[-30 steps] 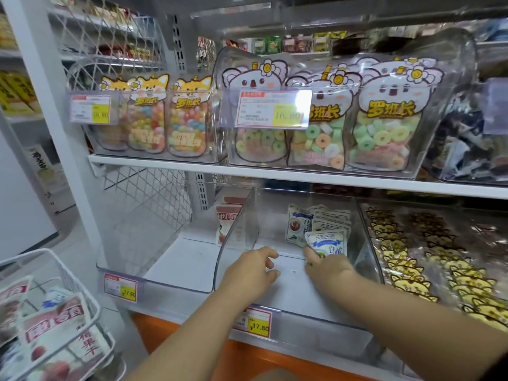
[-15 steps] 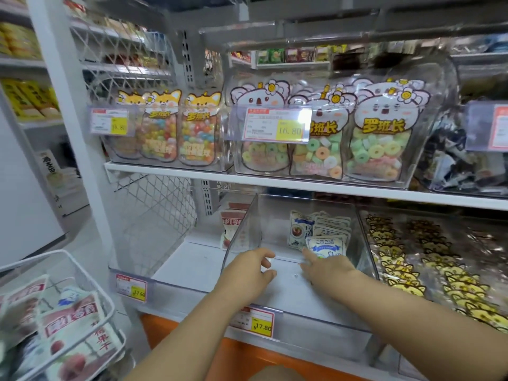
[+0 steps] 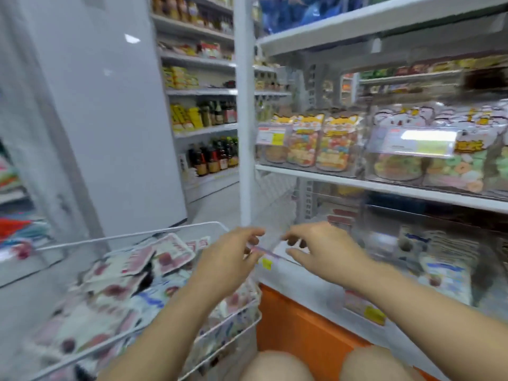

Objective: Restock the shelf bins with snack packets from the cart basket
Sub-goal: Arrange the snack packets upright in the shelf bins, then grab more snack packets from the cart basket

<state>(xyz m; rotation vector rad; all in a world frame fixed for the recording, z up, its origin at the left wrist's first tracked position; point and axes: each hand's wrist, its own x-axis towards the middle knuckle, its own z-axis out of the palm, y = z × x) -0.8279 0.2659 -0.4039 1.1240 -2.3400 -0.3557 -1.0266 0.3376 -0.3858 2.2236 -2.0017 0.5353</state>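
Observation:
A white wire cart basket (image 3: 132,235) at the lower left holds several red-and-white and blue-and-white snack packets (image 3: 154,257). My left hand (image 3: 228,259) hovers over the basket's right end, fingers apart and empty. My right hand (image 3: 321,248) is beside it, in front of the lower shelf's left clear bin (image 3: 277,229), fingers spread and empty. To the right, another clear bin (image 3: 412,215) holds blue-and-white packets (image 3: 439,268). The picture is blurred by motion.
The upper shelf (image 3: 357,182) carries clear bins of colourful candy bags with price tags. An orange base panel (image 3: 297,320) runs under the lower shelf. A white pillar (image 3: 115,119) and shelves of bottles stand at the left. My knees show at the bottom.
My view has swung left toward the cart basket. Both hands have pulled out of the middle bin and moved left, over the basket's edge, holding nothing.

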